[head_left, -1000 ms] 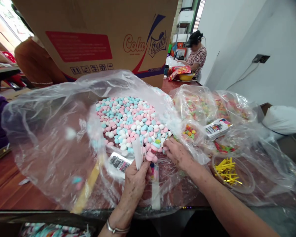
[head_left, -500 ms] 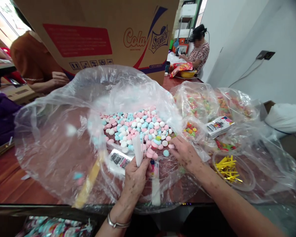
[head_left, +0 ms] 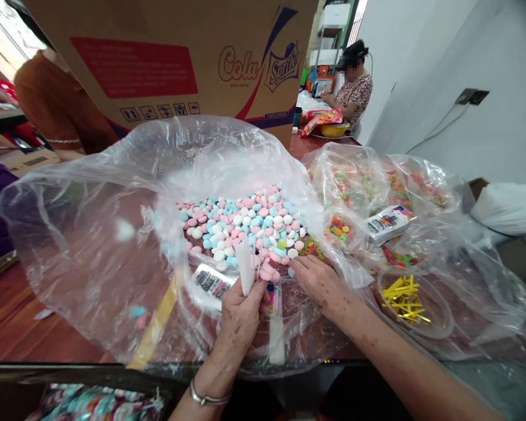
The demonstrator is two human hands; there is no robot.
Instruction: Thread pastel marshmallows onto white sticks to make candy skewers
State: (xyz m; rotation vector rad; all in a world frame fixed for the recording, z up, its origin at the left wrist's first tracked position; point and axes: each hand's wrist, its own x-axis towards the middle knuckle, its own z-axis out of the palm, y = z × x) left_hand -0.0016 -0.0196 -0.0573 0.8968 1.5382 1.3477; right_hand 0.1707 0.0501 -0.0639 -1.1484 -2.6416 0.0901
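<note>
Our right hand [head_left: 319, 280] has slid nearer our left hand [head_left: 241, 310], fingers curled over pastel candies [head_left: 245, 225] heaped just beyond them; we cannot tell if any is gripped. Left fingers pinch a white sleeve [head_left: 244, 266] upright. Pink pieces [head_left: 267, 272] beside those fingertips may spill if it tilts.

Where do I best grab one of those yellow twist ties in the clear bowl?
Pinch one twist tie by an end that sticks up from the heap, coming straight down through the open top of the bowl. They lie crossed and loose, so raised ends are probably freest.
</note>
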